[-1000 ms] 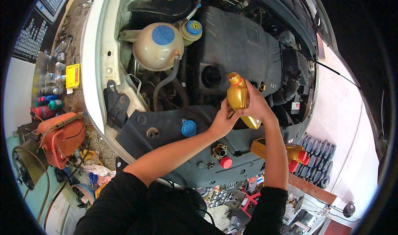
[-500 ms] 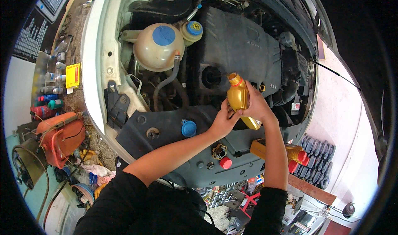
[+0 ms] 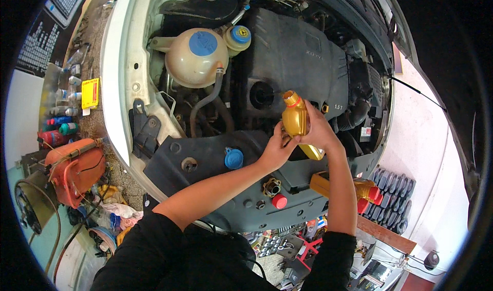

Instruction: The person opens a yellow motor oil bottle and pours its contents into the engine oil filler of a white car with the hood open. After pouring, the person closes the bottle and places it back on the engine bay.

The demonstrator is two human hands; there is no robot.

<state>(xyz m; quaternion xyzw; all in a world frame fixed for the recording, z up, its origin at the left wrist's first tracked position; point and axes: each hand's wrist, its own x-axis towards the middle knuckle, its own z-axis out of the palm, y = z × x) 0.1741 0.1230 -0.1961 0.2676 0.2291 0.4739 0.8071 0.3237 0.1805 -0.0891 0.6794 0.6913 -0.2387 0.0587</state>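
Note:
Both my hands are on a gold plastic oil bottle (image 3: 294, 117) above the front of the engine. The bottle is uncapped and tilted, its threaded neck facing away from me and towards the round dark opening in the black engine cover (image 3: 298, 49). My right hand (image 3: 319, 132) wraps the bottle's right side. With its fingers, my left hand (image 3: 279, 149) grips the lower left side. No stream of liquid shows at the neck. Near my left forearm, a dark filler cap (image 3: 271, 187) and a red bottle cap (image 3: 279, 201) lie on the front panel.
A round coolant tank (image 3: 197, 60) with a blue lid stands at the left of the engine bay. A blue reservoir cap (image 3: 233, 158) is by my left forearm. Gold bottles with red caps (image 3: 367, 192) are beyond my right forearm. An orange container (image 3: 74, 170) stands at left.

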